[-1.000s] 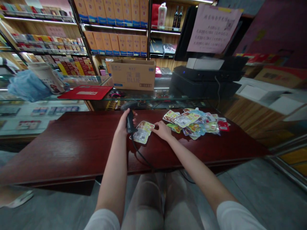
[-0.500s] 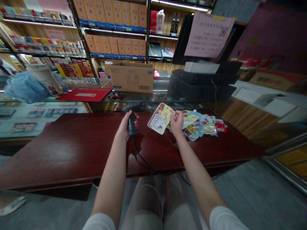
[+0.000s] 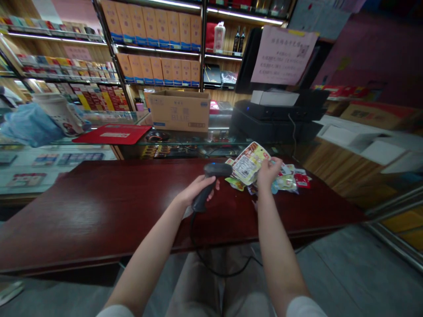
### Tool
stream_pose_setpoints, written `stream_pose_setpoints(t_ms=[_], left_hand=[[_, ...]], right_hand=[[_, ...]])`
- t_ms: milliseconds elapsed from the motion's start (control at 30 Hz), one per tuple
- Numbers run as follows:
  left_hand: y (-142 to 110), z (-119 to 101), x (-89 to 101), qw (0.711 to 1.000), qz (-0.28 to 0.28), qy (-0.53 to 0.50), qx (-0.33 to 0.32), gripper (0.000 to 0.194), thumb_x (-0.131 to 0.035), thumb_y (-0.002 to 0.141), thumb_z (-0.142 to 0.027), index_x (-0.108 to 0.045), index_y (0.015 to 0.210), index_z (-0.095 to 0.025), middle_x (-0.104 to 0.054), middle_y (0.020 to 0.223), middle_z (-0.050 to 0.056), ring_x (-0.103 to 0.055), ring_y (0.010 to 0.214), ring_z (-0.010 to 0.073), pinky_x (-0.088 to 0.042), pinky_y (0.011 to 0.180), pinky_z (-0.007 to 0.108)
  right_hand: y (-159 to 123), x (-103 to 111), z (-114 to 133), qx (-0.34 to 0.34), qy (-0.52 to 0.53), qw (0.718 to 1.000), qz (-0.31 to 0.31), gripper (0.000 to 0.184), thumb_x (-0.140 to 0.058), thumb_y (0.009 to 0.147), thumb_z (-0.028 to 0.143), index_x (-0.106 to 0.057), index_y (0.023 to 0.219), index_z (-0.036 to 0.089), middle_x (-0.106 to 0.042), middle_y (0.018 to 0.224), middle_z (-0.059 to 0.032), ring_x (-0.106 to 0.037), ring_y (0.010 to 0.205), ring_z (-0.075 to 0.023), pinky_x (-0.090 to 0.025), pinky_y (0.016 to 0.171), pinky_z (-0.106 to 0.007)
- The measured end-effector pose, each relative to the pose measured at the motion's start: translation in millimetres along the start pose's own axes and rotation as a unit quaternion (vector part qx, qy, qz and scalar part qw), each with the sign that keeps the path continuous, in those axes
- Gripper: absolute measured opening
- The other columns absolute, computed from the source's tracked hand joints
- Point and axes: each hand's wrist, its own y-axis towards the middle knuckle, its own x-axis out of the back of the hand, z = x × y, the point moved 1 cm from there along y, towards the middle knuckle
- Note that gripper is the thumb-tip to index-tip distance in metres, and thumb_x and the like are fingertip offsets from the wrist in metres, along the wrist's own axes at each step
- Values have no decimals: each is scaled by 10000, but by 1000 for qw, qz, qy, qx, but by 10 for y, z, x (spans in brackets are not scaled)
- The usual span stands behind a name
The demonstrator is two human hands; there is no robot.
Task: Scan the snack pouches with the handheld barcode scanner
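A dark red, glossy wooden table (image 3: 109, 207) stretches across the foreground, its front edge above a grey floor (image 3: 340, 273). Over it, the left hand (image 3: 200, 190) has its fingers wrapped around the handle of a black scanner (image 3: 211, 173), whose cable (image 3: 228, 275) loops below the table edge. The right hand (image 3: 268, 174) pinches a yellow-and-white packet (image 3: 248, 164) by its edge, holding it up in front of a pile of packets (image 3: 287, 182) on the table's right side. Behind runs a glass counter bearing a red mat (image 3: 114, 133), a cardboard box (image 3: 180, 110) and a black machine (image 3: 264, 125). Lit shelves beyond hold two rows of orange boxes (image 3: 161, 26); a paper sheet (image 3: 284, 55) covers a screen.
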Motion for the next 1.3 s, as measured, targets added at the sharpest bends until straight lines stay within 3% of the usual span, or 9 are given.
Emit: stream_pose_setpoints(t_ms=[167, 367, 567, 867, 1167, 1300], left_hand=[[-4, 65, -134, 999, 6, 21, 38, 513, -754, 697, -616, -627, 864, -148, -644, 767, 33, -523, 468, 80, -414, 424, 221], [15, 106, -157, 999, -8, 34, 35, 465, -694, 753, -620, -604, 775, -164, -561, 548, 0, -489, 424, 96, -383, 413, 217], [4, 88, -165, 998, 3, 52, 39, 480, -662, 756, -644, -592, 749, -169, -546, 501, 1, -487, 416, 103, -399, 426, 223], [-8, 7, -150, 999, -32, -9, 1, 569, -754, 665, -658, -600, 853, -143, -624, 764, 9, -518, 474, 67, -412, 424, 202], [21, 9, -69, 996, -83, -41, -10, 567, -767, 670, -630, -604, 897, -136, -619, 769, 10, -517, 484, 67, -427, 417, 205], [12, 5, -81, 996, -82, -44, -4, 558, -771, 671, -621, -608, 895, -136, -622, 768, 14, -519, 483, 69, -428, 421, 210]], right_hand=[[-36, -25, -51, -26, 3, 1000, 17, 290, -369, 840, 257, -380, 1123, 194, -608, 910, -87, -655, 816, -223, -521, 749, -353], [-53, -5, -69, -27, -2, 1000, 9, 282, -374, 844, 289, -399, 1108, 193, -610, 987, -117, -650, 888, -240, -516, 811, -382], [-52, -19, -135, -10, 2, 1000, -2, 249, -396, 855, 292, -424, 1086, 203, -593, 1046, -119, -630, 921, -226, -512, 869, -395], [37, 65, -175, 62, 92, 992, -56, 269, -446, 849, 266, -434, 1112, 211, -587, 1039, -99, -647, 908, -201, -521, 865, -381], [29, 196, -181, 131, -141, 981, 1, 378, -453, 776, 163, -597, 1125, 151, -637, 1140, -179, -559, 1112, -309, -390, 1028, -516], [12, 188, -187, 126, -188, 973, 41, 363, -429, 751, 116, -680, 1011, 147, -647, 1110, -178, -543, 1100, -310, -376, 1010, -505]])
